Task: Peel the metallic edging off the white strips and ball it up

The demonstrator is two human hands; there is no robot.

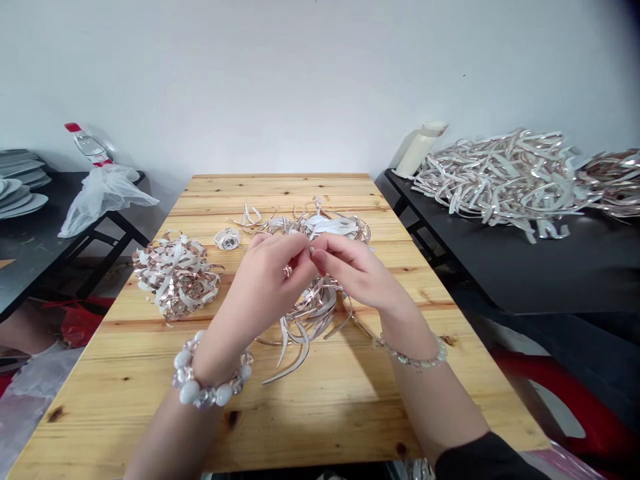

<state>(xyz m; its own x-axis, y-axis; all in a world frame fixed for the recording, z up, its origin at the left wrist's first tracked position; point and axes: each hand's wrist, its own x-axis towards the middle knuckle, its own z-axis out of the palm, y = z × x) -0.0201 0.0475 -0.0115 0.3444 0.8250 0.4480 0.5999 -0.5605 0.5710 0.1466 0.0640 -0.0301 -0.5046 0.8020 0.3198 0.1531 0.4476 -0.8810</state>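
My left hand (275, 272) and my right hand (356, 270) meet fingertip to fingertip above the middle of the wooden table (320, 427). Both are closed in a pinch on a tiny pale piece (313, 251), mostly covered by the fingers, so its kind cannot be made out. Beneath and behind them spreads a loose pile of white and rose-gold curved strips (320, 313). Left of my left hand is a heap of short, curled white and rose-gold scraps (177, 277). A white wristwatch (228, 239) lies between that heap and the strips.
On the black table at right lie a large pile of shiny curved strips (505, 177) and a cream-coloured roll (423, 150). The left black table holds a red-capped bottle (90, 145), a white plastic bag (107, 193) and stacked grey-white pieces (20, 183). A red stool (565, 407) stands at right.
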